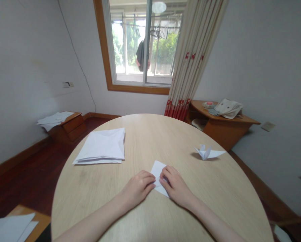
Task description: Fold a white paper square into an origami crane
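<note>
A small piece of folded white paper point(157, 166) lies near the middle of the round wooden table point(150, 218). My left hand point(140, 184) pinches its left edge, with the fingers bent and close together. On the paper's right side, my right hand point(175, 185) has its fingers curled down onto it and covers part of it. Fold lines show between the two hands. To the right stands a folded white paper crane point(205, 154), touched by neither hand.
A stack of white paper sheets point(102, 145) rests at the table's left. Behind the table are a window point(145, 43) and a curtain point(190, 60). A corner desk point(223, 129) with a cloth bag point(228, 108) stands at the right, a low cabinet point(75, 127) at the left.
</note>
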{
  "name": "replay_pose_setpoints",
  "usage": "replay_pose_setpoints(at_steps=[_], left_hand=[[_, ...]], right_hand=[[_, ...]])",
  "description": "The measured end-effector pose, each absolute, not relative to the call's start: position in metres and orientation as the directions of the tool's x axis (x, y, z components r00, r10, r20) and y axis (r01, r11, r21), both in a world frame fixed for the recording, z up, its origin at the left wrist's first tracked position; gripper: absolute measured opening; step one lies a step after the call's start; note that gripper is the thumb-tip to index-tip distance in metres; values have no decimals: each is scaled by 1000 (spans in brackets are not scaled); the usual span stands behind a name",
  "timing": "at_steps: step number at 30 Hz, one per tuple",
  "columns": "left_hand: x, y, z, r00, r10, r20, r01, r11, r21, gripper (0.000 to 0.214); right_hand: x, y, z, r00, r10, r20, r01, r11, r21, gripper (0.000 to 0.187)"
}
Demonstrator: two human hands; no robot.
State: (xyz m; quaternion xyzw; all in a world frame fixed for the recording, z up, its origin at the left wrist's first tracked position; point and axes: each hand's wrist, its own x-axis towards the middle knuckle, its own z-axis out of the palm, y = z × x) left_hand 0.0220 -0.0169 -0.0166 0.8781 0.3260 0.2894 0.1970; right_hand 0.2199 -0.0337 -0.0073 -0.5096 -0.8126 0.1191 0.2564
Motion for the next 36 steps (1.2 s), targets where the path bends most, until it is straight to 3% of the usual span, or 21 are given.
replay_pose_setpoints(at_steps=[10, 21, 29, 36], left_hand=[[20, -18, -12, 641, 678, 360, 456, -713, 532, 18], [18, -24, -2, 767, 577, 282, 521, -816, 253, 27], [9, -11, -1, 776, 564, 282, 435, -803, 409, 23], [8, -10, -2, 779, 561, 280, 429, -803, 414, 26]], right_hand=[[218, -32, -14, -299, 911, 283, 792, 402, -459, 11], [217, -33, -12, -247, 929, 277, 798, 357, -486, 11], [223, -27, -8, -190, 967, 170, 840, 250, -483, 11], [235, -22, -6, -256, 960, 116, 816, 279, -506, 12]])
